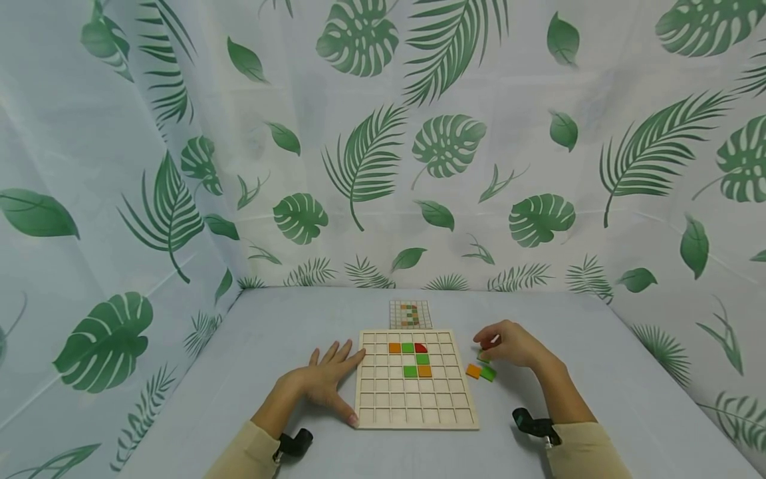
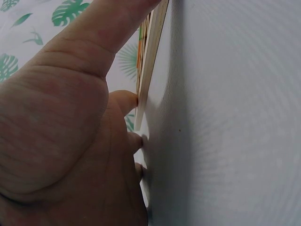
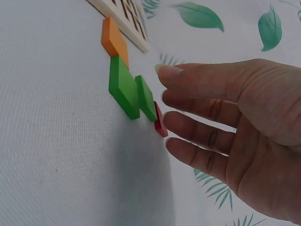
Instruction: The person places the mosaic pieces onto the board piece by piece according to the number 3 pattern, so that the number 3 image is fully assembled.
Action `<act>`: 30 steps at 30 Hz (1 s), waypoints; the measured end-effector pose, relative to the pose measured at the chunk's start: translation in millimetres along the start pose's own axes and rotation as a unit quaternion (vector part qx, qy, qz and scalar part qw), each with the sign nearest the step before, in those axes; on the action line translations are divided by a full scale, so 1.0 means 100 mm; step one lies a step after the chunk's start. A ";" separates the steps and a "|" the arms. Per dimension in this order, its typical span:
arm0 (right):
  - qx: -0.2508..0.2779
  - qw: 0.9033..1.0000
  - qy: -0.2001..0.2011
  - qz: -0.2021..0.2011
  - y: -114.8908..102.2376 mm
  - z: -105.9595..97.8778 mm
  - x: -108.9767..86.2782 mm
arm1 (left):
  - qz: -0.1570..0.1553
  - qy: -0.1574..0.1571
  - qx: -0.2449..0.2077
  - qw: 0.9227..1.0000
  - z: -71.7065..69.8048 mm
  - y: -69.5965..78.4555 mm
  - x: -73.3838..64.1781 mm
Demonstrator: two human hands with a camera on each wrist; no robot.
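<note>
A wooden grid board [image 1: 383, 399] lies on the table. My left hand [image 1: 326, 379] is spread along its left side, with the thumb and index finger touching its edge. In the board's upper cells sit several tiles, among them an orange tile [image 1: 394, 348], a green tile [image 1: 422, 359] and a red tile [image 1: 421, 348] with a rounded corner. To the right of the board, my right hand [image 1: 509, 344] hovers over loose tiles, its fingers loosely bent and nothing between them. Below its fingertips are an orange tile [image 3: 114, 41], two green tiles [image 3: 123, 89] and a red tile [image 3: 161, 123].
Behind the board, at its top edge, lies a small pattern card [image 1: 410, 315] printed with a coloured grid. The table [image 1: 287, 332] has a pale cloth cover. A leaf-printed curtain [image 1: 383, 166] rises behind it and on the left. Each wrist wears a black camera [image 1: 535, 426].
</note>
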State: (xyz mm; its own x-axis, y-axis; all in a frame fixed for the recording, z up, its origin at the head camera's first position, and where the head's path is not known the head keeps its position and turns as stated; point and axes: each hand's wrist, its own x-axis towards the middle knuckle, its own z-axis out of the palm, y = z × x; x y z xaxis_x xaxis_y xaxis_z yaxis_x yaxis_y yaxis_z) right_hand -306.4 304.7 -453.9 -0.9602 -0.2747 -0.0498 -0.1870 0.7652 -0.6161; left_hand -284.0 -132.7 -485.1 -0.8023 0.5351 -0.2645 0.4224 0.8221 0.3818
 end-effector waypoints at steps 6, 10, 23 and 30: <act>-0.007 1.000 -0.001 0.010 0.03 0.01 0.02 | -0.001 0.000 -0.002 1.000 0.00 0.00 0.00; -0.012 1.000 -0.004 0.018 0.03 0.03 0.03 | 0.001 0.000 0.000 1.000 0.00 0.00 0.00; -0.028 0.999 -0.003 0.022 -0.01 0.09 0.04 | 0.002 0.000 0.000 1.000 -0.02 0.02 -0.02; -0.043 0.999 -0.012 0.007 -0.04 0.11 0.04 | 0.003 -0.001 -0.003 1.000 -0.02 0.02 -0.02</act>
State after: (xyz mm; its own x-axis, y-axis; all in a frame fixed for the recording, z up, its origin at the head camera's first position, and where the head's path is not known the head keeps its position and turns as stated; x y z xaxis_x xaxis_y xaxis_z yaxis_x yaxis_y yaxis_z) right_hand -307.1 293.7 -460.5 -0.9578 -0.2766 -0.0785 -0.1910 0.8162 -0.5453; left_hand -282.2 -132.4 -482.1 -0.7990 0.5406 -0.2632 0.4254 0.8177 0.3880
